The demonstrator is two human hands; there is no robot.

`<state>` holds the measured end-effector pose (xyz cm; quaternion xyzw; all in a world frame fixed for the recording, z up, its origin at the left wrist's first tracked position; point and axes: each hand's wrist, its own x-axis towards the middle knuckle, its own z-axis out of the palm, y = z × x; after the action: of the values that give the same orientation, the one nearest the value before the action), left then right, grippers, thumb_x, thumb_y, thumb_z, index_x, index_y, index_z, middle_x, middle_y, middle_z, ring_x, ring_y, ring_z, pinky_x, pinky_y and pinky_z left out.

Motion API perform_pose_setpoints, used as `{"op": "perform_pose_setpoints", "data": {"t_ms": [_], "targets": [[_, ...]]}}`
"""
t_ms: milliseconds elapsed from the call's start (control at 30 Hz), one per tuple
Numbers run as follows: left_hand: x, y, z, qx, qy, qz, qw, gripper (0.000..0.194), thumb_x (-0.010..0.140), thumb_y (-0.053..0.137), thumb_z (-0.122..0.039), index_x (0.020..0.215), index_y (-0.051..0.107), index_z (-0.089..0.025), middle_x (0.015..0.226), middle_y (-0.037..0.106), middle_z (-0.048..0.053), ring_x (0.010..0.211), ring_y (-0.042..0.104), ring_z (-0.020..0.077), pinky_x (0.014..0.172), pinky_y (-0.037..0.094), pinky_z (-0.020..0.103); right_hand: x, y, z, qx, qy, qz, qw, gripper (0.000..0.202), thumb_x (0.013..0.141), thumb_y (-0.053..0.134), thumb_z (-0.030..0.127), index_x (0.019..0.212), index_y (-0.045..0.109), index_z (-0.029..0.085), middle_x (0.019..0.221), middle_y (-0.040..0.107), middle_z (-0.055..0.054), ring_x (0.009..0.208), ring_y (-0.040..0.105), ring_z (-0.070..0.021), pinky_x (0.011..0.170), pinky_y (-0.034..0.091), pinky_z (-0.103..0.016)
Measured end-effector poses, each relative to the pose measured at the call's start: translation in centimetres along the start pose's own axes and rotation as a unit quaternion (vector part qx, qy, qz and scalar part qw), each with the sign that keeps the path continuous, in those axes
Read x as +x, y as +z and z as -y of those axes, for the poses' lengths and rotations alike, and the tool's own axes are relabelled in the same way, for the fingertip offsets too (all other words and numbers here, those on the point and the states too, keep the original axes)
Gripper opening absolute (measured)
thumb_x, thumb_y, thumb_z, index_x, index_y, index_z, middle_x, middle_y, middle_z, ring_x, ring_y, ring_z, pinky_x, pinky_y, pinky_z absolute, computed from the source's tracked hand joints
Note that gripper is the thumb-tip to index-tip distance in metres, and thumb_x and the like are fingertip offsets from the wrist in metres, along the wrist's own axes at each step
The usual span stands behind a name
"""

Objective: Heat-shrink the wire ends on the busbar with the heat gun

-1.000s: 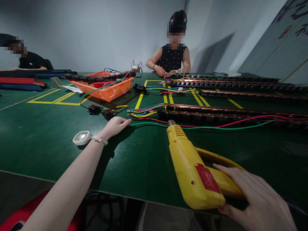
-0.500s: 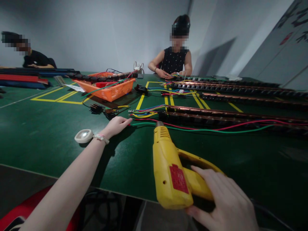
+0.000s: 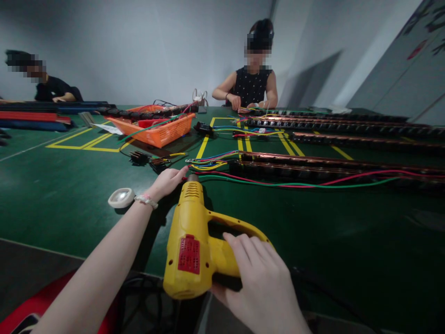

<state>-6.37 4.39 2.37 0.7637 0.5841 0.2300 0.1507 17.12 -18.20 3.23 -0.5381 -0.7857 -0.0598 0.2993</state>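
Note:
My right hand [image 3: 259, 283] grips the handle of a yellow heat gun [image 3: 190, 232] with a red label. Its metal nozzle points away from me at the near ends of the red and green wires [image 3: 278, 182]. My left hand [image 3: 167, 181] reaches forward and rests on the green table [image 3: 69, 185], fingertips at the wire ends just left of the nozzle. A pale bracelet is on that wrist. The wires run right along long black and copper strips [image 3: 330, 164].
A small white round lamp [image 3: 121, 197] lies left of my left wrist. Black connectors [image 3: 139, 157], coloured wire bundles [image 3: 208, 162] and an orange basket [image 3: 156, 127] lie beyond. One person sits at the far end, another at the far left.
My right hand has swung the heat gun leftward, bringing its nozzle next to my left hand's fingertips. The left hand has stayed in place.

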Motion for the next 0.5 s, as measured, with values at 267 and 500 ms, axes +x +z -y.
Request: {"op": "perform_pose_setpoints", "data": {"t_ms": [267, 500], "targets": [[-0.1, -0.1, 0.2, 0.018, 0.028, 0.023, 0.999, 0.060, 0.084, 0.033, -0.061, 0.058, 0.060, -0.013, 0.051, 0.047, 0.000, 0.053, 0.037, 0.0115, 0.052, 0.025, 0.024, -0.4, 0.0, -0.4, 0.018, -0.008, 0.017, 1.000, 0.051, 0.072, 0.072, 0.038, 0.116, 0.058, 0.016, 0.094, 0.067, -0.004, 0.083, 0.061, -0.0227, 0.075, 0.048, -0.038], [-0.2, -0.3, 0.4, -0.003, 0.025, 0.037, 0.999, 0.059, 0.082, 0.039, -0.061, 0.065, 0.066, -0.012, 0.056, 0.053, 0.000, 0.058, 0.042, 0.0119, 0.054, 0.030, 0.022, -0.3, -1.2, -1.5, 0.069, 0.013, 0.039, 0.997, 0.048, 0.069, 0.073, 0.036, 0.112, 0.060, 0.019, 0.094, 0.067, -0.002, 0.082, 0.061, -0.0206, 0.076, 0.048, -0.036]]}}
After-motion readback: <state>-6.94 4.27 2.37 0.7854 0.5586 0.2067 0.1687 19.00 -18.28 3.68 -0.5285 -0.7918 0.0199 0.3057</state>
